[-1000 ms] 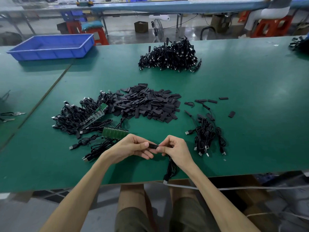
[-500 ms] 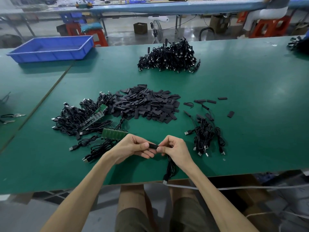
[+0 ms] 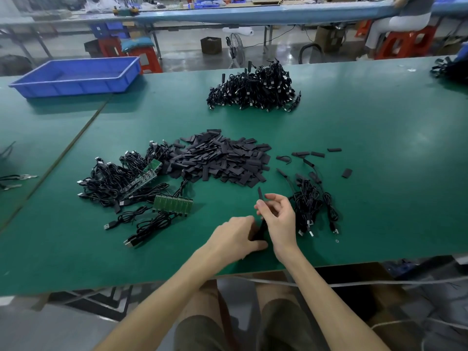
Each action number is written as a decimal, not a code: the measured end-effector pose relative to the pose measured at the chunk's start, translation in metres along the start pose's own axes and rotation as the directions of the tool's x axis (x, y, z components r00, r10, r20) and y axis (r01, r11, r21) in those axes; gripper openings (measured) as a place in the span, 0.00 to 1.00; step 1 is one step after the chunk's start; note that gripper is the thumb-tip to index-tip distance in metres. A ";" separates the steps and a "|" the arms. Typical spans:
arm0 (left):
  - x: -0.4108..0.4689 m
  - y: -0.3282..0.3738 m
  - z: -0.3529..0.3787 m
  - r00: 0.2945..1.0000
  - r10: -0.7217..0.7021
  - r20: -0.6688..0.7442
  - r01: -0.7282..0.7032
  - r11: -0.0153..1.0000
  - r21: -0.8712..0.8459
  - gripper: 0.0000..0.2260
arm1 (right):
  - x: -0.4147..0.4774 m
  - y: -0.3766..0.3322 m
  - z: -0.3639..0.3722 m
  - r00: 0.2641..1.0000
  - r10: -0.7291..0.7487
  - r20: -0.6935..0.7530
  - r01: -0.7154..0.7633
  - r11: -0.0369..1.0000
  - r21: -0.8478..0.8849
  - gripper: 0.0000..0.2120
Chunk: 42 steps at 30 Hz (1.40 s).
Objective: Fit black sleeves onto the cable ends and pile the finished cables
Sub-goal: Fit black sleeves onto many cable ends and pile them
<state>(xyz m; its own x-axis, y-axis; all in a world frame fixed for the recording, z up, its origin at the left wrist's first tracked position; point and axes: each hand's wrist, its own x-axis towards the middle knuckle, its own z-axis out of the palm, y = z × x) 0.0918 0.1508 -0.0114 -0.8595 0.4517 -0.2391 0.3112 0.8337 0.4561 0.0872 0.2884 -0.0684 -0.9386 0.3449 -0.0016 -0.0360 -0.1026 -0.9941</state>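
Observation:
My right hand (image 3: 278, 219) pinches the sleeved end (image 3: 260, 193) of a black cable, which stands upright above its fingers. My left hand (image 3: 235, 236) grips the bundled lower part of the same cable (image 3: 260, 230) near the table's front edge. A heap of loose black sleeves (image 3: 222, 158) lies in the middle of the green table (image 3: 379, 148). Cables with green circuit boards (image 3: 119, 181) lie left of the heap. A small pile of sleeved cables (image 3: 314, 203) sits just right of my right hand. A large cable pile (image 3: 253, 89) lies farther back.
A blue plastic tray (image 3: 76, 77) stands at the back left. A strip of green boards (image 3: 173, 204) lies left of my hands. A few stray sleeves (image 3: 347, 173) lie to the right. Tools (image 3: 15, 181) rest at the far left. Stools and another bench stand behind the table.
The cable end was held level between both hands. Now my right hand has turned it upright and lifted, and my left hand has slid down to the cable bundle.

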 end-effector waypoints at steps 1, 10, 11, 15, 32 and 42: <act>0.002 0.004 0.002 1.000 0.008 -0.010 -0.008 0.999 0.045 0.15 | 0.000 0.000 0.000 1.000 0.002 -0.006 -0.001 1.000 0.004 0.10; 0.037 0.007 -0.056 0.980 0.092 -0.176 -0.149 0.927 -0.344 0.06 | 0.000 -0.004 0.003 0.997 0.078 -0.020 -0.076 0.993 0.090 0.11; 0.045 0.014 -0.061 0.975 0.109 -0.194 -0.172 0.920 -0.351 0.08 | -0.001 -0.006 0.005 0.998 0.063 0.016 -0.063 0.998 0.020 0.09; 0.076 0.055 -0.060 0.979 0.171 -0.108 -0.201 0.876 -0.438 0.12 | -0.005 -0.010 0.013 0.988 0.007 0.153 0.046 0.938 -0.342 0.09; 0.038 -0.040 -0.093 0.929 -0.080 -0.361 0.101 0.994 0.039 0.14 | -0.004 -0.004 0.010 0.976 -0.043 0.214 0.114 0.937 -0.331 0.04; 0.010 -0.106 -0.094 0.954 -0.212 -0.210 0.236 0.968 0.092 0.01 | -0.006 -0.004 0.011 0.968 -0.071 0.242 0.159 0.917 -0.366 0.04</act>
<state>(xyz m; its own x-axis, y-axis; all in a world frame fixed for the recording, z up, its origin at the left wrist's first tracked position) 0.0117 0.0370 0.0187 -0.9716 0.1873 -0.1449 0.1360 0.9422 0.3062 0.0889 0.2763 -0.0627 -0.9888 0.1150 0.0953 -0.0566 0.3017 -0.9517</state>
